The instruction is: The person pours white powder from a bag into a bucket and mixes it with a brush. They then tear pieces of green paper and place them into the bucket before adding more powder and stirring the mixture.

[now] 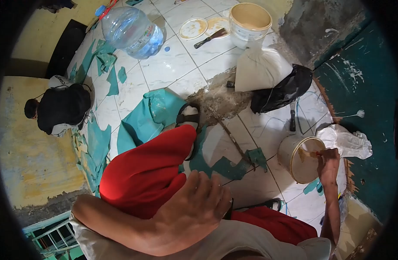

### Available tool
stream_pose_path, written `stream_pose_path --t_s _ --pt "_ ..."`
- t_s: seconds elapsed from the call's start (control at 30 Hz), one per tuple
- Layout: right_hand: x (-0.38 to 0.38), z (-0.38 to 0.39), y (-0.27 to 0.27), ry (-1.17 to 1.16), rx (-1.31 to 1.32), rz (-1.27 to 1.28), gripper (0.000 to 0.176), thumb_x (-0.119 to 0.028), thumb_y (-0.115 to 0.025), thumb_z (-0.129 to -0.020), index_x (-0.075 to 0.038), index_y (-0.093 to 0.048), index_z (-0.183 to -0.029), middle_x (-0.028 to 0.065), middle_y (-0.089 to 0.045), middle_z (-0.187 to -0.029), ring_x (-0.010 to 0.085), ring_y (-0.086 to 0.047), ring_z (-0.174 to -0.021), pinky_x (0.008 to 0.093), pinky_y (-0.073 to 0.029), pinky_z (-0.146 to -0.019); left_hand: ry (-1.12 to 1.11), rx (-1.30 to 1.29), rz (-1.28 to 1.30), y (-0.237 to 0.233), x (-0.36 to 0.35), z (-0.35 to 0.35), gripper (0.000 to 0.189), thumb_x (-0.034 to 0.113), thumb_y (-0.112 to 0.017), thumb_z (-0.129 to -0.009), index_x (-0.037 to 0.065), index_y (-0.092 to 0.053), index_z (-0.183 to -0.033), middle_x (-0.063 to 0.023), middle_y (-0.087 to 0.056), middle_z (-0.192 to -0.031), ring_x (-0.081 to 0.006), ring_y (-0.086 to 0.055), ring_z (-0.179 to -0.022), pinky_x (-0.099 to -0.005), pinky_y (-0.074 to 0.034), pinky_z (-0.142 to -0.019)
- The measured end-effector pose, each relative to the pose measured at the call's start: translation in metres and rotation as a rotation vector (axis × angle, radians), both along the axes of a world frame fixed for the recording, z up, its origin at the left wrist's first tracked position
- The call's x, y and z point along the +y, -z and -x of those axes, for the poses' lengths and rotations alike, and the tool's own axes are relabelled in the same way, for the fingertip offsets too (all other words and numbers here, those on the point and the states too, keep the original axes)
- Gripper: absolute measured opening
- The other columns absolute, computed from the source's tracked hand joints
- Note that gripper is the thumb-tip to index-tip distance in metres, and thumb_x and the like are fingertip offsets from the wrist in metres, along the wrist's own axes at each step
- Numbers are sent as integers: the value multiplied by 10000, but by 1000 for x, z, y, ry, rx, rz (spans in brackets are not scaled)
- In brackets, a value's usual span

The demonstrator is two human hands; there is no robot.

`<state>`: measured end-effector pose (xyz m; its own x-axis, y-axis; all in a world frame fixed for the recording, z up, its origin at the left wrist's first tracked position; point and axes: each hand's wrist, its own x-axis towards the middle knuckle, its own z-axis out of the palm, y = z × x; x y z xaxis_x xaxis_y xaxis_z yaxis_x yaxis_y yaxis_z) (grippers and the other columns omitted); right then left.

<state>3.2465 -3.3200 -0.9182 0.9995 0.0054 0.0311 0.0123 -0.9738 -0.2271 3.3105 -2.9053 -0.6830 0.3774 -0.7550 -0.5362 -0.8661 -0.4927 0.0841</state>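
My right hand [329,162] is closed around the red handle of a small tool [310,154] with a wide tan head. The head reaches inside a white bucket [289,152] that leans with its mouth toward me. Just which kind of tool it is, I cannot tell. My left hand [192,208] hangs in front of my body, close to my red-trousered leg, fingers loosely bent and a little apart with nothing seen in them. A white plastic bag [344,141] lies beside the bucket, and a dark-handled tool [292,117] rests on the tiles behind it.
Farther back stand an upright bucket [250,26], a large water bottle [131,32] and a scraper [211,37] near two round lids. A white sack [261,69] sits against a black bag [287,89]. Torn green sheeting [151,112] covers tiles; a black backpack [62,106] is left.
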Motion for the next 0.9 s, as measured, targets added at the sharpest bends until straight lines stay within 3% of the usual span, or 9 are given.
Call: stream_pose_path --t_s 0.2,0.27,0.43,0.63,0.7,0.77,0.8,0.87,0.9 --pt "-4 -3 0 5 14 54 147 12 -672 -763 -24 -688 -905 116 -664 -909 309 -554 -920 412 -428 -824 -26 22 -70 3 7 -1 462 219 -533 -909 7 -552 -1319 -232 -567 -1278 -355 -567 -1159 -495 -409 -1042" --pt "-4 -2 -2 -4 31 60 161 6 -665 -771 -19 -673 -931 126 -659 -918 309 -546 -928 417 -422 -827 -27 5 -9 4 6 -2 381 138 -533 -903 -26 -589 -1242 -237 -618 -1206 -371 -605 -1096 -465 -467 -960" --pt "-10 -4 -10 72 -12 181 170 -16 -657 -789 -22 -640 -958 140 -639 -932 326 -534 -928 436 -409 -813 -6 19 23 4 -3 -6 378 153 -533 -903 -25 -597 -1230 -234 -617 -1207 -368 -604 -1100 -473 -459 -982" --pt "41 -35 -43 -59 -162 56 230 -67 -677 -787 -16 -617 -1004 154 -599 -954 365 -535 -934 483 -436 -808 55 -7 18 3 -8 -15 355 171 -544 -894 -23 -614 -1184 -228 -623 -1182 -361 -599 -1107 -468 -444 -997" --pt "79 -46 -26 -167 -108 -20 250 -95 -690 -758 -14 -616 -983 150 -605 -966 355 -559 -932 465 -465 -806 61 -10 1 4 -10 -15 347 174 -546 -893 -24 -618 -1170 -226 -624 -1173 -361 -595 -1112 -466 -439 -1000" --pt "131 -64 -1 -359 10 -302 281 -94 -653 -770 -19 -600 -1035 167 -620 -965 332 -596 -933 448 -492 -837 99 -20 -132 3 -11 -13 436 253 -586 -872 -1 -588 -1227 -222 -599 -1231 -363 -576 -1162 -492 -398 -1059" --pt "154 -66 26 -450 -124 -443 269 -88 -639 -791 -14 -599 -1046 164 -631 -915 337 -619 -918 458 -505 -824 100 -13 -131 3 -12 -11 436 253 -586 -872 -1 -588 -1227 -222 -599 -1231 -363 -576 -1162 -492 -398 -1059" --pt "210 -75 80 -426 431 -352 330 -65 -659 -790 -20 -540 -1094 205 -624 -984 385 -634 -946 487 -527 -780 48 26 -141 2 -14 -8 431 253 -590 -870 -5 -599 -1215 -224 -601 -1223 -364 -568 -1170 -496 -395 -1061" --pt "233 -69 103 -367 433 -332 369 -52 -662 -786 -13 -508 -1119 218 -622 -989 387 -640 -934 479 -534 -787 26 39 -143 1 -16 -8 429 253 -593 -869 -7 -605 -1210 -225 -602 -1219 -365 -564 -1173 -498 -393 -1062"
